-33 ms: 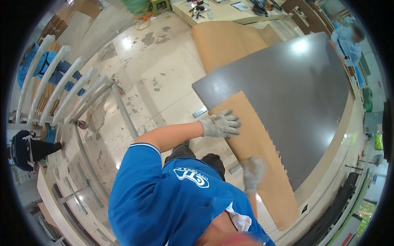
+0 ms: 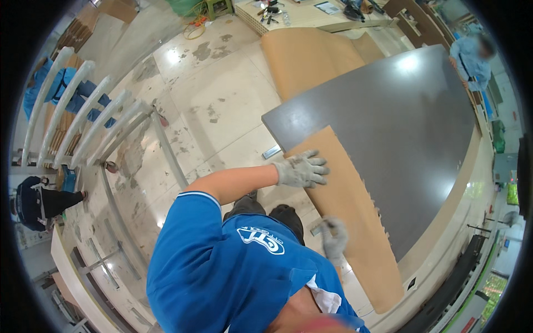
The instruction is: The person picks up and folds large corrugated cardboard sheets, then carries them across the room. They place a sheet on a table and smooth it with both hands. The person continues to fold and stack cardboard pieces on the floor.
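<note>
Brown kraft paper (image 2: 361, 222) with a ragged far edge lies along the near side of a large dark grey panel (image 2: 383, 127). My left hand (image 2: 302, 168), in a grey work glove, rests flat on the paper with its fingers spread, close to the panel's left corner. Nearer to me, my right hand (image 2: 333, 240) is gloved too and sits at the paper's near edge. Its fingers are loosely curved and set apart, slightly blurred, and I see nothing held in them.
More brown paper (image 2: 311, 55) hangs beyond the panel. A workbench (image 2: 305, 22) carrying tools stands at the back. At left is a metal rack (image 2: 161, 139) with wrapped curved bars. A co-worker (image 2: 472, 58) stands at the far right; other people are at left.
My right hand has shifted left, from over the paper to its near edge. My left hand stays spread on the paper, almost unmoved in relation to it.
</note>
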### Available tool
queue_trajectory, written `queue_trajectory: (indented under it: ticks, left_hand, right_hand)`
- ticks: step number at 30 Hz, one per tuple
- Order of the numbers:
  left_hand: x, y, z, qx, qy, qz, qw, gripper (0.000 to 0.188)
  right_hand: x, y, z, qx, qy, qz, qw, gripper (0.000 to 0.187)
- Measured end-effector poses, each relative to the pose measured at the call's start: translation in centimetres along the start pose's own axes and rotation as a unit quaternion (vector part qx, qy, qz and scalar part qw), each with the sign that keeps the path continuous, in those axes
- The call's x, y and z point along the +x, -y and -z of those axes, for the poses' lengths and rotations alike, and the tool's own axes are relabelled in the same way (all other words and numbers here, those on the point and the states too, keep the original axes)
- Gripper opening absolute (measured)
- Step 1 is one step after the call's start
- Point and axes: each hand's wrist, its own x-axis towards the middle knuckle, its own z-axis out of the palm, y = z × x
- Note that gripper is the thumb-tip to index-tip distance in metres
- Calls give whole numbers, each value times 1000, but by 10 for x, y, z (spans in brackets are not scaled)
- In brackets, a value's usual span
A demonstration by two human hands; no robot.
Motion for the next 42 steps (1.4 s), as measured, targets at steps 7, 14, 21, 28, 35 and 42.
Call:
queue_trajectory:
  ticks: [7, 14, 21, 28, 35, 42]
  left_hand:
    - [11, 51, -17, -46, 28, -56, 997, 35]
    - [24, 77, 1, -106, 96, -137, 980, 39]
    - [48, 112, 42, -152, 235, -236, 931, 40]
    - [53, 245, 79, -290, -122, -50, 948, 35]
    - [58, 356, 25, -388, -44, 281, 877, 38]
    - [118, 440, -46, -390, 65, 317, 862, 36]
  right_hand:
    - [41, 2, -112, 548, 41, -379, 744, 61]
    - [59, 27, -154, 652, -196, -316, 660, 78]
    - [142, 54, -211, 645, -492, -189, 553, 64]
    - [169, 68, -205, 582, -614, -232, 480, 61]
    - [176, 76, -215, 509, -679, -263, 459, 60]
    - [186, 96, -211, 432, -726, -357, 399, 64]
